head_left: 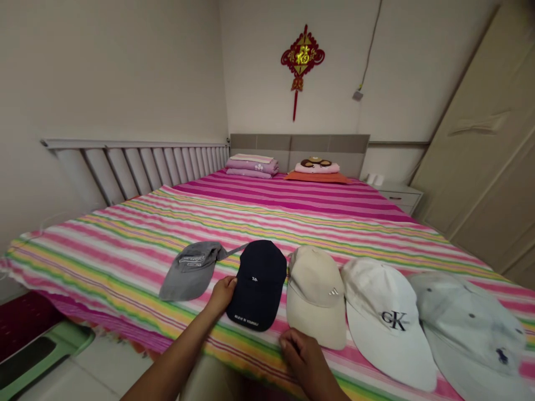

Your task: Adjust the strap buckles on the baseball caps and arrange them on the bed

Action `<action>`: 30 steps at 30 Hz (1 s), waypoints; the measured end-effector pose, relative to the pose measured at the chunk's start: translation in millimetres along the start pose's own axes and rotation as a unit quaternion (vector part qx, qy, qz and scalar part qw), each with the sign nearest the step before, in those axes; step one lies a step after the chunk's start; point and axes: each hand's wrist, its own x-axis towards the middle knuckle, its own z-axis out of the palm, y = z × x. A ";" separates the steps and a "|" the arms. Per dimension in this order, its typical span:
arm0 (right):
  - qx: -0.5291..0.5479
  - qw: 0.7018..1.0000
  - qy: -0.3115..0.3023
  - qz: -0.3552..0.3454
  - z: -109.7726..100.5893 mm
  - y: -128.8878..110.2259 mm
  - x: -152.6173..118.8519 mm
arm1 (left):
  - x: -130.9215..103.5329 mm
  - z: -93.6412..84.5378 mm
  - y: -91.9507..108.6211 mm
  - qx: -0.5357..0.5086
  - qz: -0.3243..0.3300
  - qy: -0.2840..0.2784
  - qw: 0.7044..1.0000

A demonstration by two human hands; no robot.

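Five caps lie in a row on the striped bedspread. My left hand [223,293] is closed on the left edge of the dark navy cap [261,278], by its brim, which has white lettering. My right hand [301,356] rests with curled fingers just below the beige cap [316,295]; whether it holds anything is hidden. Left of the navy cap is a grey cap [191,274] with its strap stretching towards it. On the right lie a white cap with black letters [384,317] and a pale grey-green cap [468,328].
The bed's striped cover [137,245] spreads around the caps. Folded bedding [252,167] and a pink pillow stack [317,168] sit by the headboard [267,146]. A metal rail [137,161] runs along the left. A green stool [50,356] stands at lower left, a white nightstand [399,196] at right.
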 end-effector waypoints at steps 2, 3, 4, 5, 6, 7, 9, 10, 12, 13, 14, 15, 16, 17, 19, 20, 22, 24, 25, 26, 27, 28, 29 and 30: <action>-0.011 1.000 0.003 -0.007 -0.3 -3.0 4.5 | -0.2 -2.5 -0.3 0.061 0.023 -0.007 0.998; -0.007 1.000 0.005 -0.002 0.8 -3.5 6.7 | -0.7 -3.3 -0.1 0.090 0.033 -0.007 0.995; 0.011 1.000 0.004 0.017 2.9 -3.7 8.8 | -1.5 -3.8 0.3 0.117 0.041 -0.003 0.992; 0.050 0.997 0.003 0.056 5.9 -3.6 11.0 | -2.6 -4.0 0.8 0.141 0.049 0.002 0.989; 0.104 0.989 0.000 0.109 9.6 -3.5 13.2 | -4.0 -4.1 1.5 0.161 0.056 0.008 0.985; 0.162 0.973 -0.003 0.164 13.7 -3.5 15.4 | -5.8 -4.1 2.2 0.176 0.064 0.012 0.982; 0.254 0.934 -0.003 0.250 21.8 -4.5 19.8 | -10.6 -3.9 3.7 0.197 0.079 0.018 0.977; 0.280 0.920 0.001 0.273 25.4 -5.5 22.0 | -13.6 -3.7 4.3 0.204 0.084 0.019 0.975; 0.310 0.905 0.015 0.289 30.7 -8.5 26.1 | -20.5 -2.9 4.9 0.210 0.091 0.017 0.973; 0.328 0.897 0.024 0.296 32.5 -10.2 28.0 | -23.9 -2.2 4.9 0.211 0.095 0.016 0.973; 0.346 0.888 0.033 0.302 34.0 -12.1 29.6 | -27.1 -1.1 4.5 0.212 0.104 0.015 0.972; 0.363 0.879 0.044 0.307 35.2 -14.1 30.9 | -29.9 0.3 3.7 0.213 0.117 0.012 0.970; 0.377 0.871 0.055 0.310 36.5 -16.1 32.0 | -32.3 1.9 2.5 0.214 0.135 0.009 0.968; 0.388 0.864 0.066 0.313 37.9 -18.1 32.7 | -34.1 3.8 0.8 0.214 0.155 0.006 0.964; 0.405 0.854 0.088 0.316 41.0 -21.7 33.0 | -36.4 8.0 -4.2 0.216 0.194 0.002 0.957; 0.412 0.849 0.098 0.315 42.6 -23.3 32.7 | -37.1 10.0 -7.5 0.218 0.206 0.002 0.954; 0.425 0.841 0.112 0.314 45.3 -25.3 31.9 | -37.8 13.9 -15.2 0.228 0.214 0.008 0.950; 0.438 0.833 0.118 0.316 46.8 -25.8 31.3 | -38.0 17.2 -22.9 0.240 0.208 0.015 0.948; 0.445 0.830 0.119 0.316 47.1 -25.6 31.2 | -37.9 18.6 -26.1 0.242 0.205 0.019 0.948; 0.452 0.826 0.119 0.316 47.1 -25.2 31.3 | -37.8 19.8 -28.5 0.242 0.204 0.023 0.948; 0.459 0.822 0.118 0.315 47.0 -24.7 31.5 | -37.5 21.0 -30.0 0.238 0.205 0.027 0.949; 0.466 0.819 0.119 0.312 46.7 -24.3 31.7 | -37.3 22.1 -30.5 0.232 0.209 0.031 0.949; 0.472 0.817 0.122 0.309 46.3 -23.9 31.8 | -37.0 23.2 -30.0 0.226 0.213 0.035 0.950; 0.478 0.815 0.125 0.304 45.7 -23.6 31.9 | -36.9 24.5 -28.7 0.220 0.217 0.038 0.950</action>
